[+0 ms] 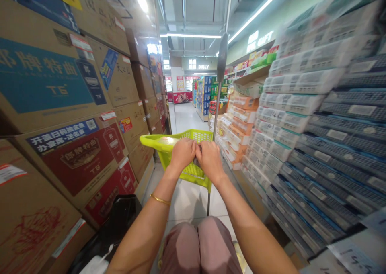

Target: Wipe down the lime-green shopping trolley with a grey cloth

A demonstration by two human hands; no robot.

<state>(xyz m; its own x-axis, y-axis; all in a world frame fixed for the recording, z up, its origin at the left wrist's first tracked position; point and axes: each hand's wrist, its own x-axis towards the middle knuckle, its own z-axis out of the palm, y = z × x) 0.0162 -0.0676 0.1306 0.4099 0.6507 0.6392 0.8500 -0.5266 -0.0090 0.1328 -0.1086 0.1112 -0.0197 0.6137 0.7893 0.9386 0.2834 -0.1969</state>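
Observation:
My left hand [181, 153] and my right hand [210, 158] are close together in front of me, fingers bent and meeting at the tips. Between them a small dark patch shows, but I cannot make out what they hold. Just beyond and below them is a lime-green plastic shopping basket [161, 146] with mesh walls. A clear-wrapped item [168, 140] lies inside it by the left hand. A thin metal pole [216, 113] rises at the basket's right side, with a dark, elongated piece [222, 57] high on it.
Stacked cardboard cartons [75, 153] line the left side, with a black bag [120, 213] at their foot. Packs of tissue [289, 105] and dark checked packages [325, 157] are piled on the right. The tiled aisle [185, 117] runs ahead to display stacks [205, 95]. My knees [199, 242] are below.

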